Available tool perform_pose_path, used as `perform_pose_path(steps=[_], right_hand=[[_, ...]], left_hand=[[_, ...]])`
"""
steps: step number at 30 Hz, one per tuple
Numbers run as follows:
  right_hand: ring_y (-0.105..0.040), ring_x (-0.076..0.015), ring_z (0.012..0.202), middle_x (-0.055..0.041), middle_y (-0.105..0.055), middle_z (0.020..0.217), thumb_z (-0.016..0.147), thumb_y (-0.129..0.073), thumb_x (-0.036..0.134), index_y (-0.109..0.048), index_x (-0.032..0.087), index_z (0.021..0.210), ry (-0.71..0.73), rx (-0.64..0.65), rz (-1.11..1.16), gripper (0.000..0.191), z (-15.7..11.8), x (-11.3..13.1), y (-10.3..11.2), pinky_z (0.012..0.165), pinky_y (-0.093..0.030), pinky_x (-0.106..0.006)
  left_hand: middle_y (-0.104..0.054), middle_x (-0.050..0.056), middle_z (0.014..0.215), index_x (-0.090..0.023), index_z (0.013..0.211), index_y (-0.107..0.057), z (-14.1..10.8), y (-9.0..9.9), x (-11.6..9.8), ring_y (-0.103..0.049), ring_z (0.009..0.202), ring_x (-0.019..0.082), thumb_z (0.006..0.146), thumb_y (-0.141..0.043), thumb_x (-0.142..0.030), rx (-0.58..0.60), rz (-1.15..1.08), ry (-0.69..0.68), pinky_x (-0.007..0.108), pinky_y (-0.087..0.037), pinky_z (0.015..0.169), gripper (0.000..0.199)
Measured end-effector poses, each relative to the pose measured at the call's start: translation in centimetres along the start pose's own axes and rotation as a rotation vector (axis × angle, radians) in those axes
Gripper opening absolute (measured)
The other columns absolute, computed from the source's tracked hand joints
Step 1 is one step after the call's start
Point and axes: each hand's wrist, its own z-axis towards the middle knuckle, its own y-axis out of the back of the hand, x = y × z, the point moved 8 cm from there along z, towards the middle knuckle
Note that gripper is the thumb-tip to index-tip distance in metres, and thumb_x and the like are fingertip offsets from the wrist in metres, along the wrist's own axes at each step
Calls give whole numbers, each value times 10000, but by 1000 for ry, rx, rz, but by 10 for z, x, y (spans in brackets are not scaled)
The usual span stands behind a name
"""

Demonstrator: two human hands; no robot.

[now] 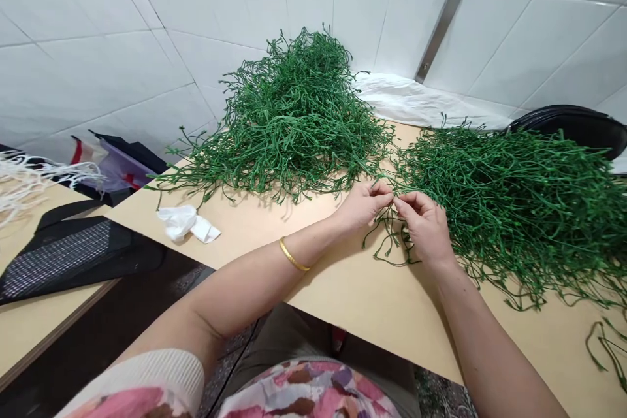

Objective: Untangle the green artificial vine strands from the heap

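Two heaps of green artificial plant stems lie on a pale wooden tabletop (357, 294): a tall heap (289, 124) at the back and a wider one (514, 215) to the right. Between them, my left hand (362, 206) and my right hand (424, 228) pinch a tangled green sprig (389, 235) with their fingertips. Its thin stems hang below my fingers onto the table. My right hand sits against the edge of the wider heap. A gold bangle (294, 255) circles my left wrist.
A crumpled white tissue (186, 222) lies on the tabletop at left, and a loose green sprig (605, 353) lies at the right. White tiles with a metal bracket (441, 31) form the wall behind. White cloth (421, 101) and a black bag (573, 127) sit at the back.
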Motion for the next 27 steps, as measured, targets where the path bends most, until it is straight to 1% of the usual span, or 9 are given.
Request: perform_pose_path(steps=[2, 4, 7, 9, 14, 18, 20, 23, 27], right_hand=[[-546, -155, 711, -41, -610, 777, 716, -576, 319, -585, 165, 809, 26, 15, -31, 180, 1, 1, -1, 670, -436, -289], [-547, -158, 746, -44, -613, 814, 745, -550, 329, -593, 169, 842, 46, 88, -38, 191, 1, 3, -7, 695, -433, -292], [-513, -135, 666, -14, -579, 726, 789, -501, 353, -589, 177, 791, 34, 200, 3, 197, -1, 2, -15, 634, -418, -266], [-465, -117, 595, 10, -524, 647, 808, -479, 361, -568, 182, 744, 40, 224, 3, 210, -2, 4, -17, 569, -384, -246], [-385, -97, 542, 30, -419, 556, 840, -438, 379, -455, 182, 582, 55, 189, -10, 325, -4, 11, -14, 520, -317, -235], [-334, -85, 502, 45, -384, 506, 829, -459, 378, -441, 181, 574, 39, 132, -45, 322, -3, 10, -8, 485, -267, -232], [-316, -82, 489, 51, -369, 488, 819, -472, 363, -457, 179, 589, 48, 116, -53, 295, -3, 11, -6, 476, -256, -231], [-355, -80, 474, 53, -401, 499, 803, -489, 360, -492, 180, 644, 9, 122, -8, 241, -3, 7, -8, 468, -285, -223], [-390, -65, 448, 51, -446, 543, 791, -502, 365, -464, 183, 660, -109, 229, 165, 227, -8, 0, -23, 443, -310, -205]], left_hand=[[-440, -50, 526, -126, 585, -502, -1, -2, -1, -407, 518, 42, 655, -613, -144, 20, 9, 2, 196, -325, 531, 132], [-454, -44, 524, -128, 590, -501, -2, -3, -1, -424, 509, 45, 671, -604, -160, 38, 5, 13, 200, -341, 530, 135], [-483, -33, 520, -129, 576, -487, -4, -5, -5, -461, 498, 53, 671, -606, -158, 42, 15, 8, 212, -372, 537, 155], [-500, -25, 513, -133, 578, -483, -5, -5, -8, -493, 497, 69, 673, -605, -151, 39, 21, 3, 224, -388, 540, 155], [-471, -44, 478, -133, 566, -475, -6, -1, -15, -427, 435, 34, 672, -607, -120, 6, 66, -7, 188, -326, 483, 170], [-418, -56, 462, -136, 575, -469, -2, -1, -1, -411, 413, 34, 665, -618, -131, 41, -20, 134, 181, -283, 445, 174], [-428, -44, 479, -134, 582, -476, -1, -2, 6, -428, 422, 43, 679, -624, -180, 56, -59, 185, 185, -297, 445, 183], [-439, -29, 505, -133, 582, -479, 2, 3, 9, -414, 427, 38, 728, -604, -349, 16, -57, 177, 186, -313, 446, 289], [-499, -10, 562, -123, 660, -536, 4, 9, 7, -446, 466, 37, 717, -614, -423, -43, -42, 125, 180, -343, 475, 315]])
